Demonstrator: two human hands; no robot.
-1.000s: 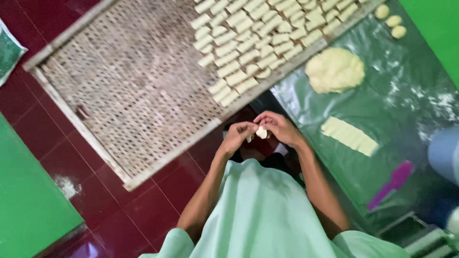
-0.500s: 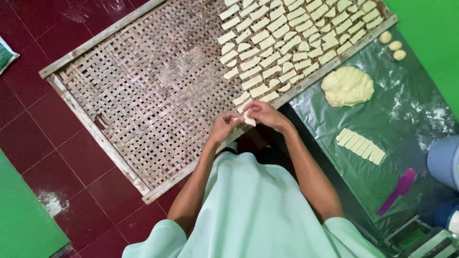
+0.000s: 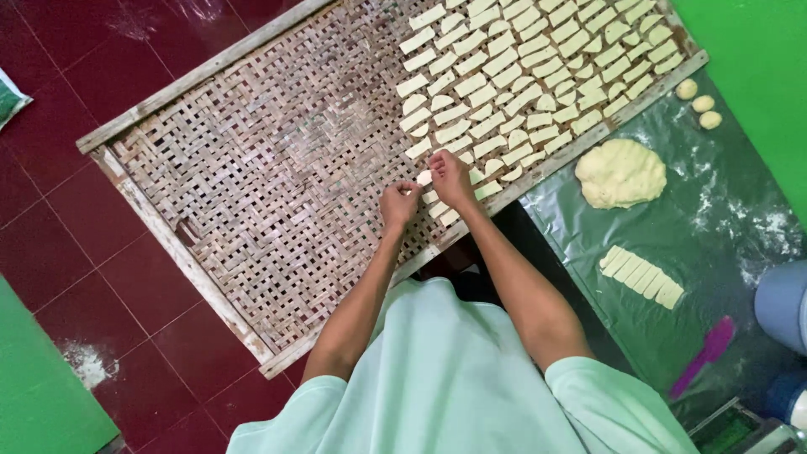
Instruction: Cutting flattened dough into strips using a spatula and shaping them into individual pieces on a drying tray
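Tray (image 3: 252,193): right part filled with dough pieces (image 3: 521,76); left part bare. Both hands, left hand (image 3: 398,204) and right hand (image 3: 450,178), pinch one piece (image 3: 424,178) (cut strips (image 3: 643,277), lump (image 3: 620,172) remain on the sheet (image 3: 723,219)).

Pale yellow dough pieces (image 3: 521,80) lie on a tan woven tray (image 3: 277,185) over dark red floor tiles (image 3: 50,219).
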